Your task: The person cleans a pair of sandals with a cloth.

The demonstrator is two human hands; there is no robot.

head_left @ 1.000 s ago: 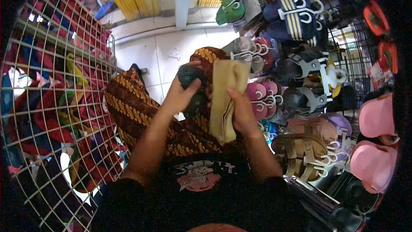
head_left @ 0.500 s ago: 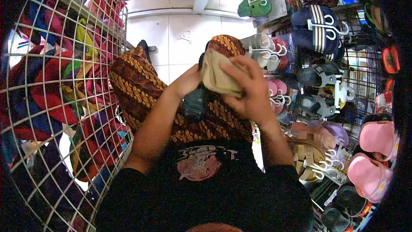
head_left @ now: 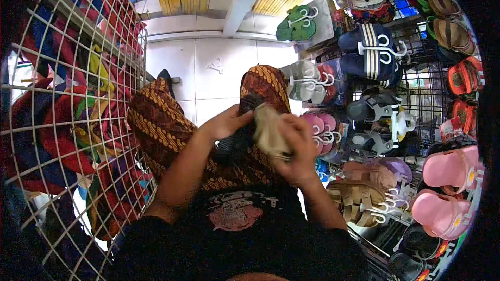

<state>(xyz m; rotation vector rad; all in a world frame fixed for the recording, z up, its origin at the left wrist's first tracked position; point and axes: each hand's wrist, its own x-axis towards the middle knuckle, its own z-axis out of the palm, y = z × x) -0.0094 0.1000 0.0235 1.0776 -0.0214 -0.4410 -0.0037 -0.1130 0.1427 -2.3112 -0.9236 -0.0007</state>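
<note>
Above the batik sarong (head_left: 156, 125), a tan folded cloth (head_left: 266, 131) is clasped in the closed right hand (head_left: 296, 148), long axis nearly upright. Just left of it (touching), a dark cloth (head_left: 234, 140) is pinched by the left hand (head_left: 228, 123).

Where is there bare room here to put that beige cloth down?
Only the white tiled floor, bordered by the wire grid, the sandal racks and the batik-covered knees. The grid is stuffed with fabrics, the racks hang full, and the lap is taken: left hand on a dark item, right hand around the beige cloth.
</note>
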